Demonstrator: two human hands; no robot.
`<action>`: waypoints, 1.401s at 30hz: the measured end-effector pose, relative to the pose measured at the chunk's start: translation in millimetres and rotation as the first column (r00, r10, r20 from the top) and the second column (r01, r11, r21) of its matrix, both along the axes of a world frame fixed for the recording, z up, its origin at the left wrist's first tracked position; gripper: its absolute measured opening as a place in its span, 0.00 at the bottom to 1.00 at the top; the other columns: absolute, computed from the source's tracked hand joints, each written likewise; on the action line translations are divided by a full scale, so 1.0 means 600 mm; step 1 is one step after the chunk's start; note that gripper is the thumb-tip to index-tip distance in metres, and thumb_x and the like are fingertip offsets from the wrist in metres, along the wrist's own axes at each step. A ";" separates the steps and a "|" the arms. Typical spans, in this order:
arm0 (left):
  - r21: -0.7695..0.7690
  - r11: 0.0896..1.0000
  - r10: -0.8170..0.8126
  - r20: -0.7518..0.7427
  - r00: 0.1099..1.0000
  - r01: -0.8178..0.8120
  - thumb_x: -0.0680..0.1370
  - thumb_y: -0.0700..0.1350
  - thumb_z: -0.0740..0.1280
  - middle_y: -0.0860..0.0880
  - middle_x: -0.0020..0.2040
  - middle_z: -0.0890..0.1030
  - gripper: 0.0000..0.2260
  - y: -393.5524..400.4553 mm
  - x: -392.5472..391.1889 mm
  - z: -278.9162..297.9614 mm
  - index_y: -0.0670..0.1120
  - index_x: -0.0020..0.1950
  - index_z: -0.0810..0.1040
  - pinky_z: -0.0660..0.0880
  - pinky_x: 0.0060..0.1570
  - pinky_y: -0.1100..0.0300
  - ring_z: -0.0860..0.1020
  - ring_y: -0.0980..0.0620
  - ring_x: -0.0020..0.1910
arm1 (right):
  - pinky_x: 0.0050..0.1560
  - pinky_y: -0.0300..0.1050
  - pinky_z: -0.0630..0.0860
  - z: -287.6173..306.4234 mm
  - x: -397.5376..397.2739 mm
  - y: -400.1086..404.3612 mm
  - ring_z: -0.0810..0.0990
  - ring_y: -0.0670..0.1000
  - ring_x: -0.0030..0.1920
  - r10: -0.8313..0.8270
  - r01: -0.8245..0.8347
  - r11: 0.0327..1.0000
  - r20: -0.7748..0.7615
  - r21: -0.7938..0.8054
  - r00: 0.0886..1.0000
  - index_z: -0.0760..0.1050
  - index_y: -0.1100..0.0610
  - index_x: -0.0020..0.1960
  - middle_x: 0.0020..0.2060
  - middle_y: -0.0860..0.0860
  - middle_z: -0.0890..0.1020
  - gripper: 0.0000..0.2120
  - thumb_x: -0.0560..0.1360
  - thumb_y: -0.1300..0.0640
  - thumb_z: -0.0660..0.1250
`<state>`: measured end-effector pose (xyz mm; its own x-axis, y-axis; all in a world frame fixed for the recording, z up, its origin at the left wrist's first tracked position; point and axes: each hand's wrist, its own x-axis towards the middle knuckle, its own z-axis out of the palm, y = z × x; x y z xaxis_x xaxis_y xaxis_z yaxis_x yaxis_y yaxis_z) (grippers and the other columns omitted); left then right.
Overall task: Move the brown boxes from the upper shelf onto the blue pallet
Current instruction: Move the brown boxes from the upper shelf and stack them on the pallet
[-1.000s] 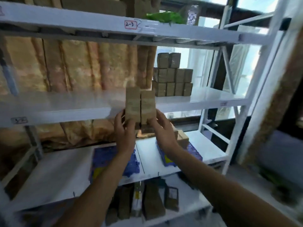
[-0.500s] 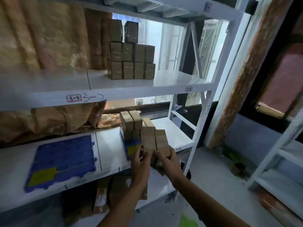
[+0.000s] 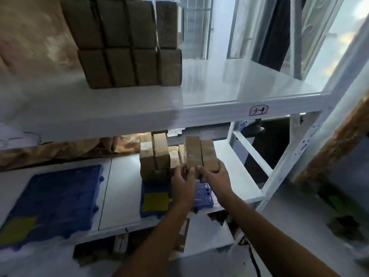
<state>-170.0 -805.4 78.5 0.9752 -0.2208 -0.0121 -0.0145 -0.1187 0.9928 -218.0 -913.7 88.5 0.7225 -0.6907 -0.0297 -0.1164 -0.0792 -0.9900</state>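
Note:
Both hands carry a pair of brown boxes (image 3: pixel 200 154) side by side, held upright just above the blue pallet (image 3: pixel 155 200) on the lower shelf. My left hand (image 3: pixel 182 183) grips the near left side, my right hand (image 3: pixel 214 176) the near right side and bottom. A small stack of brown boxes (image 3: pixel 154 156) stands on the pallet's back left part, right next to the held pair. On the upper shelf (image 3: pixel 229 92) a larger stack of brown boxes (image 3: pixel 127 47) stands at the left.
A second blue pallet (image 3: pixel 54 198) with a yellow patch lies on the lower shelf to the left. White rack posts (image 3: pixel 299 156) and a diagonal brace (image 3: pixel 251 152) stand at the right. More boxes (image 3: pixel 181 236) lie on the bottom shelf below.
Both hands have brought the pair of boxes down from the upper shelf level and forward over the right blue pallet. The view has dropped and moved closer to the lower shelf.

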 end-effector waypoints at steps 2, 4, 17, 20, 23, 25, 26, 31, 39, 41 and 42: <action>0.032 0.997 0.066 0.014 0.998 -0.066 0.82 0.51 0.65 0.51 0.60 0.80 0.13 -0.013 0.024 0.001 0.51 0.66 0.75 0.73 0.56 0.59 0.78 0.52 0.59 | 0.50 0.36 0.81 -0.006 0.040 -0.014 0.83 0.46 0.56 0.046 -0.046 0.999 -0.008 0.005 0.999 0.71 0.45 0.66 0.56 0.43 0.82 0.27 0.71 0.49 0.80; 0.090 0.987 0.130 0.042 0.991 -0.133 0.82 0.52 0.64 0.51 0.60 0.80 0.13 -0.016 0.049 0.004 0.52 0.66 0.75 0.73 0.57 0.59 0.77 0.53 0.58 | 0.54 0.42 0.84 -0.010 0.076 -0.022 0.83 0.47 0.58 0.103 -0.103 0.995 -0.014 0.008 0.995 0.71 0.46 0.67 0.57 0.44 0.82 0.30 0.70 0.48 0.80; 0.344 0.931 0.065 0.163 0.984 -0.118 0.82 0.49 0.65 0.49 0.73 0.71 0.25 -0.019 0.089 -0.005 0.48 0.78 0.65 0.73 0.65 0.58 0.72 0.50 0.70 | 0.64 0.51 0.80 -0.035 0.193 -0.027 0.81 0.52 0.61 0.087 -0.087 0.996 -0.088 0.006 0.992 0.71 0.49 0.70 0.59 0.47 0.81 0.32 0.71 0.44 0.79; 0.270 0.929 0.150 0.350 0.925 -0.253 0.81 0.46 0.65 0.50 0.68 0.76 0.19 0.007 0.088 0.001 0.50 0.72 0.72 0.77 0.65 0.50 0.75 0.53 0.66 | 0.58 0.43 0.78 -0.035 0.208 -0.016 0.79 0.49 0.60 0.114 -0.114 0.993 -0.068 0.005 0.991 0.68 0.49 0.74 0.60 0.45 0.77 0.35 0.72 0.43 0.78; 0.215 0.860 0.324 0.472 0.820 -0.464 0.80 0.46 0.62 0.50 0.67 0.75 0.16 0.059 0.128 0.011 0.50 0.68 0.75 0.75 0.63 0.54 0.72 0.53 0.65 | 0.57 0.45 0.75 -0.037 0.217 -0.012 0.76 0.51 0.61 0.135 -0.134 0.991 -0.085 0.024 0.987 0.64 0.50 0.78 0.64 0.47 0.76 0.36 0.76 0.41 0.73; 0.236 0.829 0.400 0.384 0.833 -0.507 0.82 0.46 0.60 0.47 0.72 0.71 0.19 0.092 0.164 0.013 0.47 0.73 0.71 0.67 0.66 0.56 0.68 0.50 0.71 | 0.59 0.48 0.73 -0.039 0.221 -0.015 0.76 0.54 0.64 0.119 -0.116 0.993 -0.109 0.036 0.987 0.65 0.50 0.79 0.68 0.51 0.77 0.29 0.82 0.42 0.64; 0.259 0.831 0.413 0.305 0.858 -0.492 0.83 0.47 0.58 0.46 0.75 0.69 0.21 0.104 0.178 0.011 0.47 0.76 0.69 0.65 0.68 0.55 0.66 0.49 0.73 | 0.62 0.49 0.72 -0.040 0.222 -0.018 0.76 0.57 0.66 0.105 -0.102 0.994 -0.123 0.031 0.987 0.65 0.51 0.79 0.70 0.53 0.77 0.26 0.84 0.44 0.60; 0.293 0.904 0.299 0.090 0.950 -0.312 0.85 0.52 0.53 0.47 0.77 0.69 0.22 0.125 0.199 -0.006 0.48 0.79 0.65 0.63 0.70 0.55 0.67 0.48 0.75 | 0.73 0.57 0.70 -0.044 0.222 -0.025 0.73 0.60 0.72 0.115 -0.118 0.993 -0.162 -0.009 0.980 0.65 0.53 0.80 0.73 0.55 0.75 0.23 0.86 0.49 0.53; 0.305 0.901 0.303 0.063 0.951 -0.307 0.85 0.51 0.52 0.48 0.79 0.65 0.23 0.152 0.192 0.003 0.50 0.80 0.63 0.61 0.75 0.50 0.65 0.47 0.77 | 0.79 0.56 0.59 -0.023 0.211 -0.043 0.63 0.60 0.80 0.043 -0.060 0.996 -0.232 -0.070 0.972 0.54 0.55 0.85 0.82 0.56 0.63 0.30 0.87 0.43 0.45; 0.334 0.897 0.287 0.063 0.956 -0.291 0.85 0.50 0.52 0.47 0.79 0.66 0.23 0.164 0.188 0.009 0.49 0.80 0.64 0.61 0.75 0.50 0.65 0.47 0.77 | 0.79 0.58 0.61 -0.016 0.203 -0.042 0.65 0.61 0.79 0.058 -0.084 0.992 -0.248 -0.096 0.967 0.57 0.56 0.84 0.81 0.58 0.65 0.30 0.87 0.43 0.44; 0.357 0.895 0.268 0.052 0.962 -0.268 0.85 0.51 0.52 0.47 0.79 0.66 0.23 0.172 0.185 0.011 0.48 0.80 0.64 0.61 0.75 0.50 0.65 0.47 0.77 | 0.79 0.60 0.62 -0.012 0.196 -0.040 0.66 0.61 0.78 0.088 -0.118 0.988 -0.254 -0.102 0.963 0.59 0.58 0.82 0.79 0.59 0.67 0.30 0.87 0.43 0.44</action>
<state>-58.9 -702.3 85.4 0.9969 0.0679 -0.0395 0.0666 -0.4651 0.8828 -100.4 -937.8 81.6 0.7700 -0.6222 -0.1417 -0.3424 -0.2154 -0.9145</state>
